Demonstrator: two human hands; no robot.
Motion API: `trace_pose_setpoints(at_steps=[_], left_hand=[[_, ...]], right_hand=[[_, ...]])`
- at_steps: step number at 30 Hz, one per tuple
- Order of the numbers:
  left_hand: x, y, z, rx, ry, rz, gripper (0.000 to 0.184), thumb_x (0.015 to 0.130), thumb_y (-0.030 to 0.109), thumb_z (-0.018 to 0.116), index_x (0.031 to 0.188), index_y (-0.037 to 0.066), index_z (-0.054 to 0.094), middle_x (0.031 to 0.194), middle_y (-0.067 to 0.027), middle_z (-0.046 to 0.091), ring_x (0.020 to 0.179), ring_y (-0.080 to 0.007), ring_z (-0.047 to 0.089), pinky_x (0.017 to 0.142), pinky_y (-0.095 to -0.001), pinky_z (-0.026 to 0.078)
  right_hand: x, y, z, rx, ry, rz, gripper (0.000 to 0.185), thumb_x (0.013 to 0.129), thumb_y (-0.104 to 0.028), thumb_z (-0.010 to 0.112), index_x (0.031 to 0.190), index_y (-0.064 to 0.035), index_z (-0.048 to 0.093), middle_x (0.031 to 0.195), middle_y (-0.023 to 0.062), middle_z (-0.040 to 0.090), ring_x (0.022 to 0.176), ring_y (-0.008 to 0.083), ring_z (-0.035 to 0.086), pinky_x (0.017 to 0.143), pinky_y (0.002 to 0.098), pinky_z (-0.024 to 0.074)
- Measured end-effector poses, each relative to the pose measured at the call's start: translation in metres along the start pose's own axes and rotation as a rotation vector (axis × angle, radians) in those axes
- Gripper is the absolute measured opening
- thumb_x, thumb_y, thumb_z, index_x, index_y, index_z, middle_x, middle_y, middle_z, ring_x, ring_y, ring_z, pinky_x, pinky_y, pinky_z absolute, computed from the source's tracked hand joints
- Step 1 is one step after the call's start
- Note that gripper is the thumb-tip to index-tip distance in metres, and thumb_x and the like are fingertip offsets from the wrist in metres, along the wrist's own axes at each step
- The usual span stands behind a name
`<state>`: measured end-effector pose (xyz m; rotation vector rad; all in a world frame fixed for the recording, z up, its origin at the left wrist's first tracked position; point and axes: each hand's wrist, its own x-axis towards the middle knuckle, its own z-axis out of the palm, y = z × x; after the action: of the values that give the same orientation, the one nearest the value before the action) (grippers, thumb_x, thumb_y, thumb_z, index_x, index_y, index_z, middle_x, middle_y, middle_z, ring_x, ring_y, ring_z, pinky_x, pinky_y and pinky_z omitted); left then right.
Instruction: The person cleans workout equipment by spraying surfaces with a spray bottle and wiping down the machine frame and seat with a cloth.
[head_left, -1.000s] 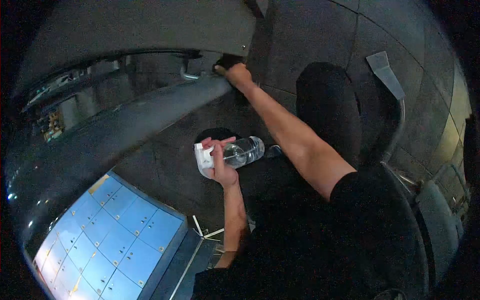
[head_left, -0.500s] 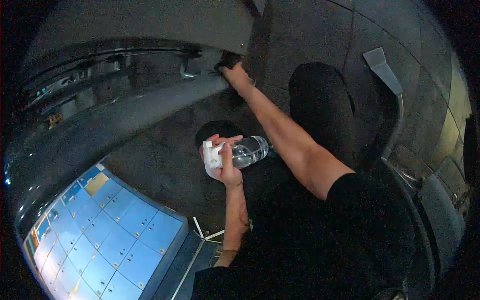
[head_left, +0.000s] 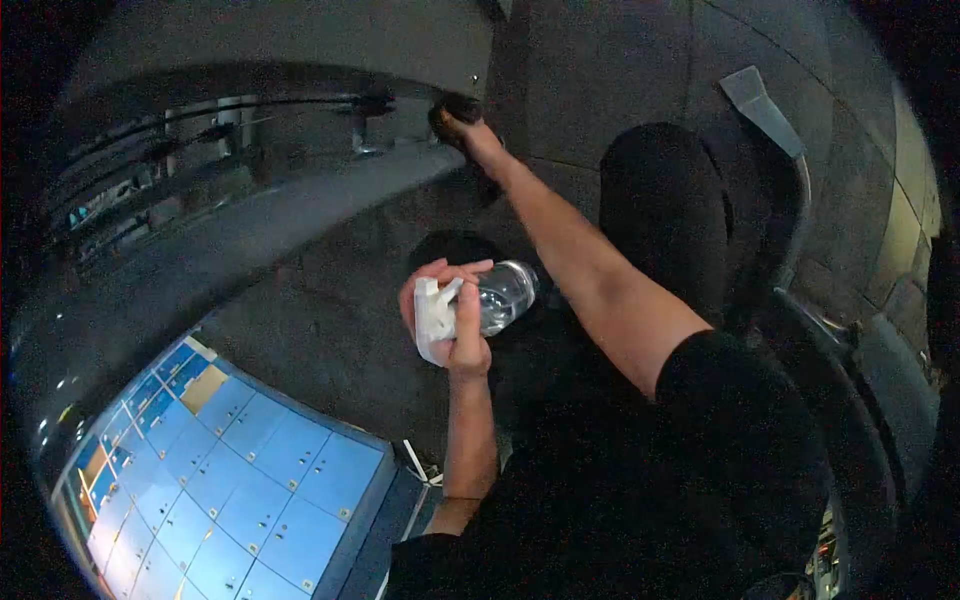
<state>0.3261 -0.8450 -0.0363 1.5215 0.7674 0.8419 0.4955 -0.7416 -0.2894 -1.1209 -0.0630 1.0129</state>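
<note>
My left hand (head_left: 462, 320) is wrapped around a clear spray bottle (head_left: 508, 296) with a white trigger head (head_left: 434, 308). The bottle lies tilted nearly sideways, and clear liquid shows inside. At the end of my outstretched arm, my right hand (head_left: 476, 134) grips a dark cloth (head_left: 455, 108), its fingers partly hidden. That cloth is at the far end of a long dark rounded bar (head_left: 330, 195), beside a grey panel (head_left: 300, 40). Contact between cloth and bar is too dark to make out.
Blue lockers (head_left: 250, 440) fill the lower left. On the right, a grey metal plate (head_left: 762, 110) joins a curved tube (head_left: 803, 210). Dark floor tiles (head_left: 600, 70) lie beyond my bent knee (head_left: 660, 200). Rods and fittings (head_left: 230, 130) sit between the panel and the bar.
My right hand and the cloth have turned slightly at the bar's end, so more of the cloth shows. The bottle has shifted slightly right in view. The whole view has moved a little.
</note>
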Motion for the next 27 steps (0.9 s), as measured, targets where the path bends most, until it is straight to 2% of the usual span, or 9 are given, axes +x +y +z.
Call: trace_pose_setpoints(at_steps=[1,2,6,8,14,19,23,25,27], left_hand=[[0.000,0.001,0.000,-0.044,-0.014,0.001,0.040,0.093,-0.003,0.057,0.130,-0.005,0.044,0.094,-0.0173,0.061,0.084,-0.0338,0.069,0.084,-0.0517,0.061],[0.003,0.002,-0.001,-0.061,-0.019,0.007,0.040,0.093,-0.003,0.057,0.130,-0.005,0.044,0.094,-0.0173,0.061,0.084,-0.0338,0.069,0.084,-0.0517,0.061],[0.009,0.009,0.003,-0.157,-0.065,-0.074,0.038,0.094,-0.002,0.059,0.130,-0.005,0.048,0.096,-0.0161,0.063,0.086,-0.0330,0.071,0.086,-0.0482,0.059],[0.018,0.011,0.008,-0.020,-0.280,0.005,0.037,0.095,-0.004,0.061,0.129,-0.004,0.049,0.098,-0.0132,0.064,0.088,-0.0299,0.072,0.087,-0.0419,0.057],[0.042,0.043,0.028,-0.138,-0.455,-0.012,0.034,0.096,0.002,0.066,0.128,0.001,0.054,0.102,-0.0077,0.066,0.093,-0.0156,0.068,0.085,-0.0312,0.052],[0.065,0.054,0.039,-0.158,-0.419,0.071,0.031,0.096,0.001,0.067,0.124,0.004,0.055,0.104,-0.0064,0.063,0.089,-0.0162,0.067,0.081,-0.0316,0.056],[0.087,0.090,0.059,-0.182,-0.344,0.070,0.018,0.097,0.006,0.068,0.112,0.005,0.057,0.095,-0.0039,0.063,0.086,-0.0125,0.063,0.078,-0.0297,0.053],[0.101,0.104,0.069,-0.085,-0.315,0.160,0.012,0.098,0.008,0.067,0.105,0.005,0.058,0.090,-0.0038,0.063,0.083,-0.0121,0.062,0.075,-0.0299,0.051],[0.117,0.116,0.079,-0.049,-0.292,0.230,0.011,0.098,0.008,0.067,0.104,0.006,0.058,0.089,-0.0036,0.062,0.081,-0.0118,0.061,0.074,-0.0300,0.051]], right_hand=[[-0.022,-0.024,0.004,-0.362,0.190,0.264,0.071,0.094,-0.049,0.073,0.139,0.0028,0.058,0.129,0.0160,0.066,0.116,0.0272,0.062,0.101,0.0389,0.0475],[-0.035,-0.035,0.002,-0.372,0.201,0.251,0.071,0.094,-0.049,0.073,0.139,0.0028,0.058,0.129,0.0160,0.066,0.116,0.0272,0.062,0.101,0.0389,0.0475],[-0.067,-0.053,-0.037,-0.053,0.026,0.245,0.064,0.094,-0.051,0.070,0.127,0.0040,0.067,0.124,0.0157,0.070,0.112,0.0304,0.067,0.100,0.0383,0.0490],[-0.078,-0.084,-0.054,0.346,0.027,0.315,0.052,0.096,-0.045,0.069,0.123,0.0001,0.070,0.118,0.0125,0.073,0.106,0.0305,0.069,0.101,0.0401,0.0503],[-0.173,-0.264,-0.100,0.458,0.268,-0.426,0.045,0.096,-0.045,0.063,0.118,-0.0065,0.072,0.118,0.0141,0.071,0.115,0.0307,0.065,0.099,0.0494,0.0518],[-0.259,-0.367,-0.064,0.787,-0.144,-0.946,0.054,0.101,-0.051,0.056,0.129,-0.0052,0.064,0.129,0.0144,0.065,0.115,0.0343,0.064,0.104,0.0508,0.0503],[-0.234,-0.341,-0.134,0.702,-0.237,-1.097,0.053,0.106,-0.049,0.050,0.133,-0.0051,0.061,0.135,0.0141,0.062,0.115,0.0334,0.064,0.103,0.0503,0.0509],[-0.221,-0.330,-0.142,0.786,0.421,-1.009,0.057,0.104,-0.054,0.047,0.131,-0.0056,0.063,0.125,0.0149,0.067,0.118,0.0318,0.062,0.104,0.0508,0.0501],[-0.236,-0.339,-0.143,0.801,0.256,-1.002,0.049,0.109,-0.044,0.044,0.134,-0.0050,0.059,0.130,0.0145,0.064,0.117,0.0306,0.062,0.104,0.0477,0.0510]])
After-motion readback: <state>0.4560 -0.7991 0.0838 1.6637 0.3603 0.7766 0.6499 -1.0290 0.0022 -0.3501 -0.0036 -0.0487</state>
